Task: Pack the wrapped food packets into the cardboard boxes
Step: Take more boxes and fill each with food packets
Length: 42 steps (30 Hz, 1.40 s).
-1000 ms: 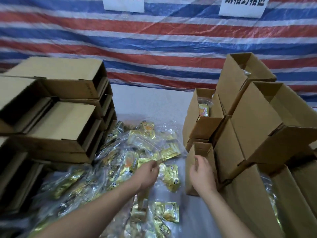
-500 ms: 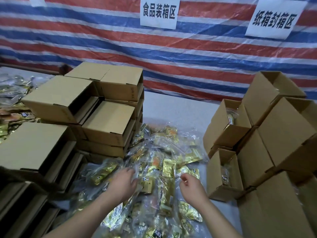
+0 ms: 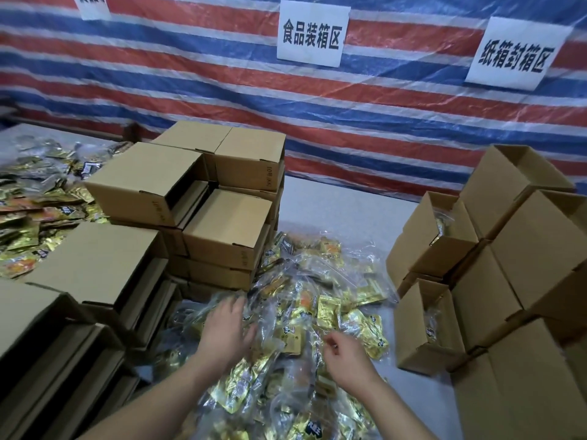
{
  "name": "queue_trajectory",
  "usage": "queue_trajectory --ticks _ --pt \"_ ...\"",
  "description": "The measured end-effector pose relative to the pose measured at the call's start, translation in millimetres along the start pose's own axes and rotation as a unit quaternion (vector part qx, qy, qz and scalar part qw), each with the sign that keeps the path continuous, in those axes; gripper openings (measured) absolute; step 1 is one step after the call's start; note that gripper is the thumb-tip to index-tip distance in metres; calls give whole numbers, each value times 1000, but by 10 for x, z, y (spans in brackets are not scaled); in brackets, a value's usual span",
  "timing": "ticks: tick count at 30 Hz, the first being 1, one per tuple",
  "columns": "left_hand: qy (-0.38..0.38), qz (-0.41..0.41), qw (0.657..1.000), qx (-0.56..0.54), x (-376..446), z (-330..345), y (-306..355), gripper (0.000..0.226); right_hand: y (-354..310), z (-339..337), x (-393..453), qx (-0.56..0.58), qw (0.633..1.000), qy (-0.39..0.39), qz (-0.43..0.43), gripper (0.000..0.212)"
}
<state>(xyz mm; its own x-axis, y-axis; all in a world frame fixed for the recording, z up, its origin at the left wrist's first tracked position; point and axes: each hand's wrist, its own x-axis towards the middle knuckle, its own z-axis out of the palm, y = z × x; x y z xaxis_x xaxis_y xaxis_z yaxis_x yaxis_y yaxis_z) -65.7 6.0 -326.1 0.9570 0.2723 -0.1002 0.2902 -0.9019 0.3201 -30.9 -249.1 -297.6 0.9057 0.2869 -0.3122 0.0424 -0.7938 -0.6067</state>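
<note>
A heap of gold and clear wrapped food packets lies on the grey table in front of me. My left hand rests flat on the left side of the heap, fingers spread and straight. Over the heap's middle hovers my right hand, fingers loosely curled, with nothing plainly held. To its right stands an open cardboard box with a packet showing inside. Behind and above that one, a second open box also holds packets.
Stacks of empty cardboard boxes crowd the left, down to the near left corner. More tall boxes fill the right edge. A second spread of packets lies far left. A striped tarp with white signs closes the back.
My right hand has left the open box on the right and come back over the heap. My left hand has slid left across the packets. My view has swung up and to the left.
</note>
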Motion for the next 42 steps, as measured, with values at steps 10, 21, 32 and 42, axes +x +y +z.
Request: queue_trajectory --ticks 10,21,32,42 --pt "108 44 983 143 1089 -959 368 95 -312 -51 -62 -10 1000 10 -12 32" --pt "106 21 988 108 960 -1164 545 57 -399 -486 0 -21 998 55 -29 35" --pt "-14 173 966 -193 185 -1847 962 31 -1145 -1623 166 -172 957 189 -140 69" --pt "-216 219 933 -184 -366 -913 1093 30 -72 -1085 -486 -204 977 7 -67 14"
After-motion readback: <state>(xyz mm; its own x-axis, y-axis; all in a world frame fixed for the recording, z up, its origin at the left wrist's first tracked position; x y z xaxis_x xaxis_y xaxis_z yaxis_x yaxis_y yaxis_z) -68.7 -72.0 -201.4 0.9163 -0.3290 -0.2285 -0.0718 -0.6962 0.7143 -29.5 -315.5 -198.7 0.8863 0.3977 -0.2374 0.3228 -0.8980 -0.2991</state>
